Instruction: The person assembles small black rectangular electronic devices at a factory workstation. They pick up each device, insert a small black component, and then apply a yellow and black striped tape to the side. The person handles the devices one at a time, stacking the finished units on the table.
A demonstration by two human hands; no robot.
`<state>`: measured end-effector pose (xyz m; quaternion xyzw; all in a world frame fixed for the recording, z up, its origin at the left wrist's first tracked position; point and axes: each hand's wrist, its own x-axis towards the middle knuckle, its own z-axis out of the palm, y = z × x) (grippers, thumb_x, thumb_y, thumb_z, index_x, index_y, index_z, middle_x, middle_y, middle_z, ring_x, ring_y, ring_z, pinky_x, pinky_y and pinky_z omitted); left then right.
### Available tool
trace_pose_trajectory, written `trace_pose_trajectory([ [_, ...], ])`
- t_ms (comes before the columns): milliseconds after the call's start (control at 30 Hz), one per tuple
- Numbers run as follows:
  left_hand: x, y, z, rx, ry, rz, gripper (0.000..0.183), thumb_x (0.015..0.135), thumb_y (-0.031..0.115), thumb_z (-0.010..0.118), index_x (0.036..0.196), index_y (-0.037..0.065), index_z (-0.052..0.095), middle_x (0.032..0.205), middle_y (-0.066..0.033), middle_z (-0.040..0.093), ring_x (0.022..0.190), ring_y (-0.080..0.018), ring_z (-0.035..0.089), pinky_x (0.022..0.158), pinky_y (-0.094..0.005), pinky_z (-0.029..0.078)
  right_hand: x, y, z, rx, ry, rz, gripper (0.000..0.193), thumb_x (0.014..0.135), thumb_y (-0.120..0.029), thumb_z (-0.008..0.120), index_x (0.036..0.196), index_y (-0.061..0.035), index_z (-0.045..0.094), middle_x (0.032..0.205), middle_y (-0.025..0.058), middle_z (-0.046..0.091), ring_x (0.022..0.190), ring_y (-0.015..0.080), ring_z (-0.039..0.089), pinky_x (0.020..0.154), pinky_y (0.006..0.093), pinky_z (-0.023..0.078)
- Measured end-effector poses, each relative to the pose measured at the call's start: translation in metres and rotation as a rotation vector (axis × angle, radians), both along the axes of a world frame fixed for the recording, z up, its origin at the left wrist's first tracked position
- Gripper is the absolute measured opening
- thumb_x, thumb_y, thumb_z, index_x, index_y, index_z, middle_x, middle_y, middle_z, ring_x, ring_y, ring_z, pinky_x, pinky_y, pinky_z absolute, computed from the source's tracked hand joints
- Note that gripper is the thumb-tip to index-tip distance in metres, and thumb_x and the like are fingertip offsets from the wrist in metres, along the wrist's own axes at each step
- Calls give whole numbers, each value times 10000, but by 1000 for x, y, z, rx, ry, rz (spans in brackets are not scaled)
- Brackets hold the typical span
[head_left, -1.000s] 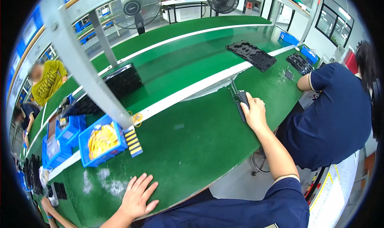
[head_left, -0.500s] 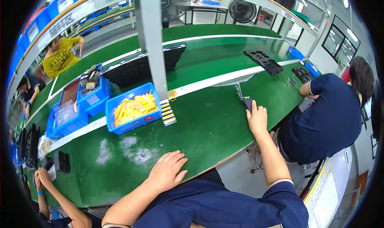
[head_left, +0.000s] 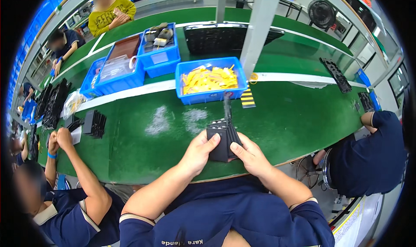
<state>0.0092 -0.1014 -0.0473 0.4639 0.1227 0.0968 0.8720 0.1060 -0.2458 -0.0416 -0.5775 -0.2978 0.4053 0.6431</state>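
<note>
Near the front edge of the green workbench point(head_left: 143, 160), a fanned stack of flat black rectangular pieces point(head_left: 222, 139) is between my two hands. Thin dark strips stick up from its far end toward the blue bin. My left hand point(head_left: 197, 152) grips the stack from the left, thumb flat on the top piece. From the right, my right hand point(head_left: 252, 155) holds the stack's side, its thumb pressing the near edge. Most fingers are hidden behind the pieces. Just beyond the stack stands a blue bin point(head_left: 212, 96) filled with yellow pieces point(head_left: 208, 79).
Whitish smears point(head_left: 158, 120) mark the bench left of my hands. More blue bins point(head_left: 121, 80) stand at the back left, and a grey post point(head_left: 261, 26) rises behind the yellow pieces. Co-workers sit close on the left point(head_left: 82, 203) and right point(head_left: 368, 156). A striped tag point(head_left: 248, 99) lies near the post.
My right hand has come back from the far right with dark pieces. My left hand has left the bench, and both hands now hold the stack. The view has swung left.
</note>
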Motion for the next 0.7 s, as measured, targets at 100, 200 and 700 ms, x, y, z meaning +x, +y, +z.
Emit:
trace_pose_trajectory([
  [100,-3,17,-5,117,40,12,294,950,268,533,1113,24,536,1006,-39,617,857,-112,584,787,-282,488,16,-5,4,-171,-153,176,426,943,-251,543,1270,14,483,938,98,654,807,153,627,695,287,523],
  [200,-7,32,-2,88,149,-51,304,931,281,561,1087,20,574,957,-47,637,825,-113,595,746,-282,492,56,-5,6,-110,-232,-12,253,910,-179,585,1028,40,634,804,87,663,687,116,606,643,251,506],
  [700,-20,0,31,1817,183,-89,690,689,379,754,1164,-63,521,966,-177,572,899,-333,569,826,-385,480,172,55,1,-870,-980,-331,401,641,-350,805,821,-36,633,771,106,661,746,251,638,687,362,495],
])
